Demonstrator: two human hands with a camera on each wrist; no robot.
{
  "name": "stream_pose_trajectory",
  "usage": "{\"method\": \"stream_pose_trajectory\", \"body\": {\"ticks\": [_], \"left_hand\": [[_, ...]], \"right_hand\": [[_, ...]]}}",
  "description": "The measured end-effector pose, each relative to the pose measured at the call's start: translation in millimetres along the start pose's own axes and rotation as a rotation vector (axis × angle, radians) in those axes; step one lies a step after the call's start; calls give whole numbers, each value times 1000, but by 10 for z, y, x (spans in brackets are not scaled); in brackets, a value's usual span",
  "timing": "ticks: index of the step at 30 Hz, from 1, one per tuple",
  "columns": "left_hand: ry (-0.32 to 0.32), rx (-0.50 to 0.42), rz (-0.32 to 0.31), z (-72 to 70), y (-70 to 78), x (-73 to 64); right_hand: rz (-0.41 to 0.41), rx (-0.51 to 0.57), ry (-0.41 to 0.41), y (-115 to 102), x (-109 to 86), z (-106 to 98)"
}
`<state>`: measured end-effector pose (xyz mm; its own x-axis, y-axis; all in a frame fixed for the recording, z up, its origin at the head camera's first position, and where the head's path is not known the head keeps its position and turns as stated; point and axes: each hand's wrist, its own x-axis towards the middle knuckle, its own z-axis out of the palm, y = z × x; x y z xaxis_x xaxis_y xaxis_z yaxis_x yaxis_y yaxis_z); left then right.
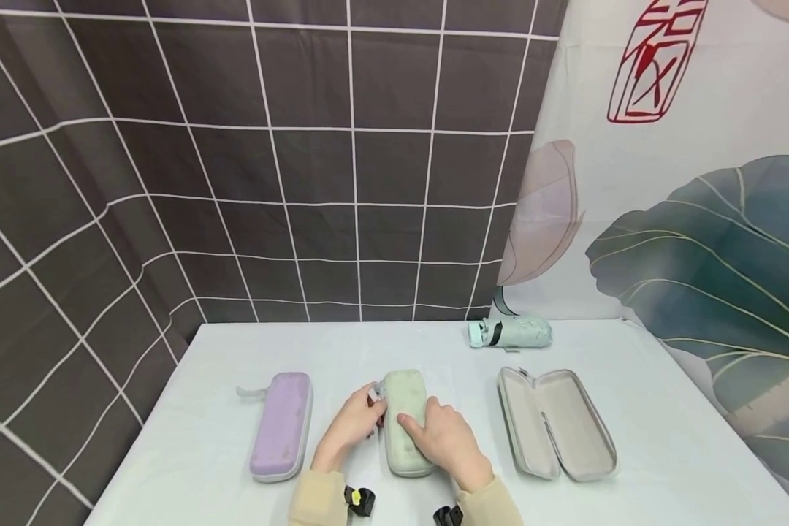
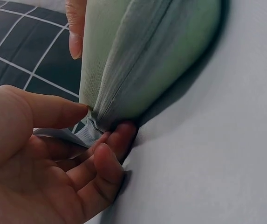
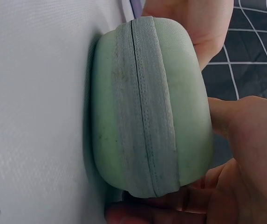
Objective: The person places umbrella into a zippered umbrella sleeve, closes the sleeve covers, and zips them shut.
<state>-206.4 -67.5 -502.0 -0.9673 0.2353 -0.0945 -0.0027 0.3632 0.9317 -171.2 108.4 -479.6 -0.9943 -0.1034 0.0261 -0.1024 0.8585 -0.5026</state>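
A pale green zippered case (image 1: pixel 404 424) lies closed on the white table between both hands. My right hand (image 1: pixel 448 442) grips its right side, thumb on the lid and fingers around the edge, as the right wrist view (image 3: pixel 249 135) shows. At the far left corner, my left hand (image 1: pixel 353 420) pinches the grey fabric strap (image 2: pixel 89 135) where it meets the zipper seam, thumb above and fingers curled below. The grey zipper band (image 3: pixel 145 107) runs shut around the near end. To the left lies a closed purple case (image 1: pixel 281 424) with a strap at its far end.
An open case (image 1: pixel 577 424) with a beige lining lies on the right. Behind it, a folded mint-green umbrella (image 1: pixel 513 332) lies near the table's back edge. A dark grid-patterned cloth (image 1: pixel 302 168) hangs behind and to the left of the table.
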Motion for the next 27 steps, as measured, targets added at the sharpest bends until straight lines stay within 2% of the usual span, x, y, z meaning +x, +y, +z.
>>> {"method": "stream_pose_trajectory", "body": {"ticks": [14,27], "left_hand": [[-11,-33,-21,28,21,-9],[1,-30,-36,-74,-9,13]], "right_hand": [[-4,-10,-15,20,-14,-31],[-16,82,-80,88,33,-94]]}}
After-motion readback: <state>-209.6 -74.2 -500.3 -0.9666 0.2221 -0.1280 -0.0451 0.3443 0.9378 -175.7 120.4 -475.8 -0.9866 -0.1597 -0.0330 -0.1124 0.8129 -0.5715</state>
